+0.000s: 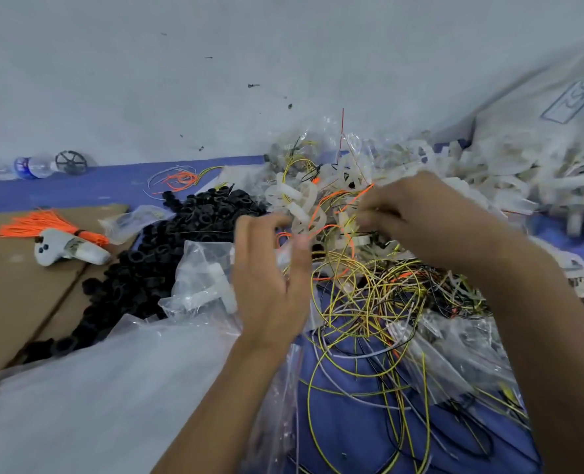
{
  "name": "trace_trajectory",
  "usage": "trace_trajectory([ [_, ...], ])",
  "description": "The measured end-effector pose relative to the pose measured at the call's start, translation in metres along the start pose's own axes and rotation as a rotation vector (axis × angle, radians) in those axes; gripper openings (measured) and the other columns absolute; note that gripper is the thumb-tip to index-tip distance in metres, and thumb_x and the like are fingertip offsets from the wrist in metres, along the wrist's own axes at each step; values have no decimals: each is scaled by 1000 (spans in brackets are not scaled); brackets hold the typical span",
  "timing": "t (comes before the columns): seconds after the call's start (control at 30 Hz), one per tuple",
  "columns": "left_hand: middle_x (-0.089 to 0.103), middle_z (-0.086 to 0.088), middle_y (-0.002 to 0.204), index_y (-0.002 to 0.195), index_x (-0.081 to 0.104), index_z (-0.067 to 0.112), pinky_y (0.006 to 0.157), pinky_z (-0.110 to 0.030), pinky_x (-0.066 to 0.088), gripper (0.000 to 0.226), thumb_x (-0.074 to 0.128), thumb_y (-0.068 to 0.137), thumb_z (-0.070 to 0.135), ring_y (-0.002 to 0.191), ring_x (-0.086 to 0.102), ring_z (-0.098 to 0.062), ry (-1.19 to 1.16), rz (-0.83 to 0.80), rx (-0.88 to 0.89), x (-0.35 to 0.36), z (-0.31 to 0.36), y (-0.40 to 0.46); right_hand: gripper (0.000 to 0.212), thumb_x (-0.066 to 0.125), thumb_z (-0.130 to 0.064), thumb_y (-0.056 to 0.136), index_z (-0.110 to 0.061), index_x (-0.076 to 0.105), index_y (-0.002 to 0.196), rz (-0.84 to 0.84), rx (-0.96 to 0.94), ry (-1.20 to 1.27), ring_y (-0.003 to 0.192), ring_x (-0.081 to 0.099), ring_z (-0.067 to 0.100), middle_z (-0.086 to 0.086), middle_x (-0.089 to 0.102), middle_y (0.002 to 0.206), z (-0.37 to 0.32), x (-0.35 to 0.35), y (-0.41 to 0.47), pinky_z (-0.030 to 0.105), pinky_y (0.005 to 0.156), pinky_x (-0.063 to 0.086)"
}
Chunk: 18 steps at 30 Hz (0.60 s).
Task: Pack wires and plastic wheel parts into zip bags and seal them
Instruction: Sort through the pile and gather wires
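Both hands, left hand [273, 278] and right hand [417, 213], are pinching orange wires [328, 227] between them, yellow wires [362, 302] lying just below.

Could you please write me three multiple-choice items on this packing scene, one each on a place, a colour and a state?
1. Where is the bundle of orange wires?
A. on the brown cardboard at the left
B. inside the water bottle
C. on the white sack at the right

2. What colour is the pile of small ring parts left of the hands?
A. white
B. black
C. yellow

3. What is the right hand doing?
A. lying flat and open on the floor
B. pinching wires in the tangle
C. holding the water bottle

Key: 1 A, the tied bundle lies on the cardboard beside a white gadget; 2 B, the heap is black; 3 B, its fingertips are curled into the wires.
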<state>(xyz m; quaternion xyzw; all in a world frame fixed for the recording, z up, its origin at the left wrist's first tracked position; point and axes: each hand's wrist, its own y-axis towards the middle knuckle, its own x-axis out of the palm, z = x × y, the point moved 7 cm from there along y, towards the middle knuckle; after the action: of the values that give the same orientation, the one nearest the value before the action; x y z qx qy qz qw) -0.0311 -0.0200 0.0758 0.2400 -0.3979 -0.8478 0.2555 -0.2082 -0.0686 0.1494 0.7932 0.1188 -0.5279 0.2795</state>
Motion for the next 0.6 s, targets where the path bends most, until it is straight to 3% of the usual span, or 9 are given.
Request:
trace_trajectory([
  [0.07,52,4,98,112,66,16,76,-18,39,35,49,103,45,90,53,-3,-41,-237,24,18,2,0,18,62,-28,98,-25,71,82,-44,-72,77,59,56,5,-14,60,62,-14,13,2,21,58,42],
  [0.13,48,5,78,92,64,12,65,-28,37,37,49,106,43,72,49,-8,-81,-346,-18,27,1,-2,19,62,-27,98,-25,70,80,30,-103,184,55,53,0,-22,57,59,-21,16,4,12,53,36],
  [0.2,39,6,62,77,54,9,55,-31,31,42,54,106,40,58,38,-10,-213,-382,-183,33,-10,-5,21,61,-27,98,-20,71,81,129,-71,287,51,50,2,-20,54,55,-18,20,6,12,50,34],
  [0.27,35,9,56,78,54,10,47,-26,29,40,59,102,41,49,32,-11,-468,-409,-456,39,-25,-14,23,59,-25,100,-15,70,82,211,-14,413,51,46,4,-12,51,54,-14,32,7,16,53,34],
  [0.33,37,6,55,81,59,10,40,-22,30,33,60,101,36,43,31,-13,-689,-405,-638,45,-34,-23,25,57,-22,101,-14,63,78,297,47,518,56,42,4,-6,49,59,-13,48,4,24,57,35],
  [0.43,37,7,55,97,69,7,37,-21,33,29,55,105,31,41,33,-11,-764,-347,-678,46,-38,-29,26,50,-22,104,-21,62,81,391,108,617,65,52,5,-9,56,67,-14,73,-4,28,63,41],
  [0.53,34,7,51,78,74,28,37,-18,31,36,51,106,31,39,33,-8,-816,-187,-775,43,-46,-35,23,42,-25,108,-19,64,106,296,140,684,78,63,23,1,65,81,-17,105,-11,45,74,51],
  [0.6,39,7,49,66,67,30,39,-19,36,44,49,107,28,39,39,-9,-817,-83,-822,42,-52,-38,24,38,-26,109,-21,60,117,223,155,769,70,63,24,3,64,77,-21,124,-14,45,70,52],
])
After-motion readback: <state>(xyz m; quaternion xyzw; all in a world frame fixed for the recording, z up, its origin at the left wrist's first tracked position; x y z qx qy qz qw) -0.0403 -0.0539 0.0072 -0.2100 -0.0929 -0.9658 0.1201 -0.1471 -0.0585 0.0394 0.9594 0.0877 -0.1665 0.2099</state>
